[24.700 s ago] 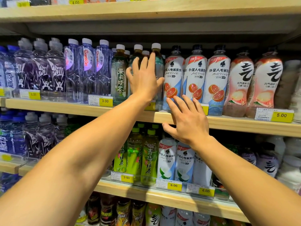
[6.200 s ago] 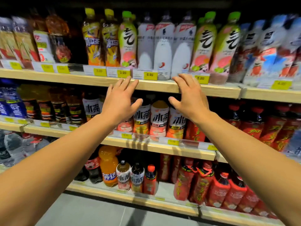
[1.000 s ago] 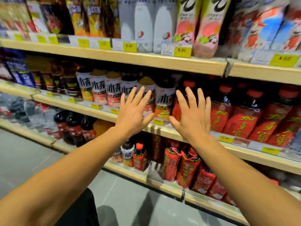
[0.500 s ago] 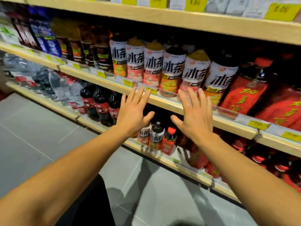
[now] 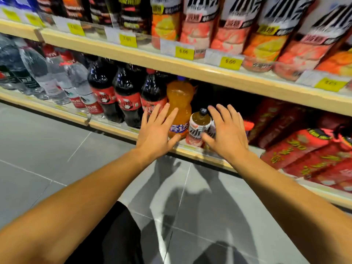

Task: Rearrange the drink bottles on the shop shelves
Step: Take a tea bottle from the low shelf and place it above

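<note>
A large orange soda bottle [image 5: 179, 100] stands on the bottom shelf [image 5: 192, 150], with a small brown tea bottle [image 5: 199, 124] just to its right. My left hand [image 5: 157, 132] is spread flat in front of the orange bottle's lower left side, fingers straight. My right hand [image 5: 226, 130] is spread too, its fingers covering another small bottle right of the tea bottle. Neither hand grips anything. Whether the fingers touch the bottles is unclear.
Dark cola bottles [image 5: 126, 92] and clear water bottles [image 5: 57, 77] fill the shelf to the left. Red-labelled bottles [image 5: 304, 147] lie to the right. The shelf above [image 5: 209, 73] carries tea bottles and yellow price tags. Grey floor tiles [image 5: 57, 149] spread below.
The view has dropped to the bottom shelf. Both hands have come down from the middle shelf's edge and now hover at the orange bottle and small tea bottles.
</note>
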{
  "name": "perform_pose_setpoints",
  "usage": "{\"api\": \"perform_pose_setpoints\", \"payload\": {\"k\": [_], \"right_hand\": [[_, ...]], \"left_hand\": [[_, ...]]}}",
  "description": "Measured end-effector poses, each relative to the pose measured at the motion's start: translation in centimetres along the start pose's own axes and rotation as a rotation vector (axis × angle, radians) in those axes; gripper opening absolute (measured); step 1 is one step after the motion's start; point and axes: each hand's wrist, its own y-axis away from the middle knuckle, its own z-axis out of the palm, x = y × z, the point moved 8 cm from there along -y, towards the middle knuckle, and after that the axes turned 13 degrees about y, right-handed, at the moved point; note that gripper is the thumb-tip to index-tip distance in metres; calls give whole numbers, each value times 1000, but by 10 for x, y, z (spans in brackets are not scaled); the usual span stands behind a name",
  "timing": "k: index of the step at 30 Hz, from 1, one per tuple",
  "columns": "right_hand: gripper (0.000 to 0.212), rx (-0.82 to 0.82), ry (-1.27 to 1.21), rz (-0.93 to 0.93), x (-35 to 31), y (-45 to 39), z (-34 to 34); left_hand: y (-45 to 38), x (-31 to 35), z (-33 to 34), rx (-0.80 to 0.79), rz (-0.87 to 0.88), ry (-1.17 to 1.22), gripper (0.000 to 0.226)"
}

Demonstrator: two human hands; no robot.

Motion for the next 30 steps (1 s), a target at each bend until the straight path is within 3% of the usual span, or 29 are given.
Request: {"api": "perform_pose_setpoints", "payload": {"k": [8, 13, 19, 24, 30], "right_hand": [[71, -61, 58, 112, -7, -49, 61], [54, -118, 148, 149, -6, -74, 87], [32, 44, -41, 127, -18, -70, 77], [33, 186, -174, 71, -21, -45, 31], [34, 364, -283, 152, -10, -34, -65]], "left_hand": [[-21, -38, 60, -122, 61, 67, 79], [-28, -38, 92, -160, 55, 66, 78], [-21, -36, 100, -161, 1, 107, 80], [-21, -26, 86, -62, -35, 448, 99], [-11, 4, 76, -58, -22, 911, 128]]}}
